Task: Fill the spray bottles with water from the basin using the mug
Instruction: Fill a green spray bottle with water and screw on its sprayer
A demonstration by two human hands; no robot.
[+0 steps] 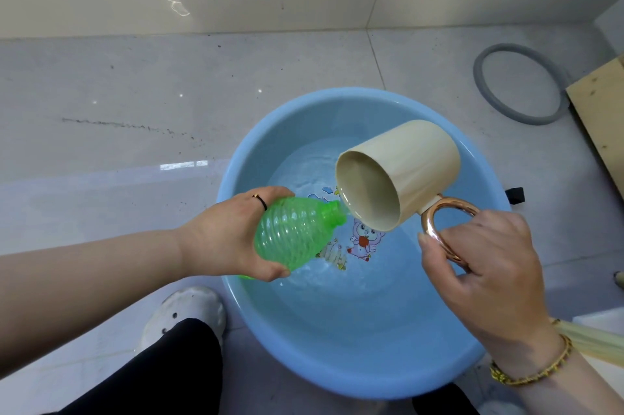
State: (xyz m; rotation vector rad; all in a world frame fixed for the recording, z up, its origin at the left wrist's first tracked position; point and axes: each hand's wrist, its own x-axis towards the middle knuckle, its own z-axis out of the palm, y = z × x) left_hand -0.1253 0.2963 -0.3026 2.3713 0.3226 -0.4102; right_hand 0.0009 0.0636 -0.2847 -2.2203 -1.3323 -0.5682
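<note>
A blue basin (256,330) of water stands on the floor, with a cartoon print on its bottom. My left hand (229,235) grips a green ribbed spray bottle (297,232), cap off and tilted with its open neck pointing right, over the water. My right hand (483,266) holds a cream mug (405,164) by its copper-coloured handle (439,232). The mug is tipped left, its lip right at the bottle's neck, with water at the lower rim.
A grey ring (486,90) lies on the tiled floor at the back right, next to a wooden board (601,117). My white shoe (189,310) and dark trouser leg are left of the basin. A wall runs along the back.
</note>
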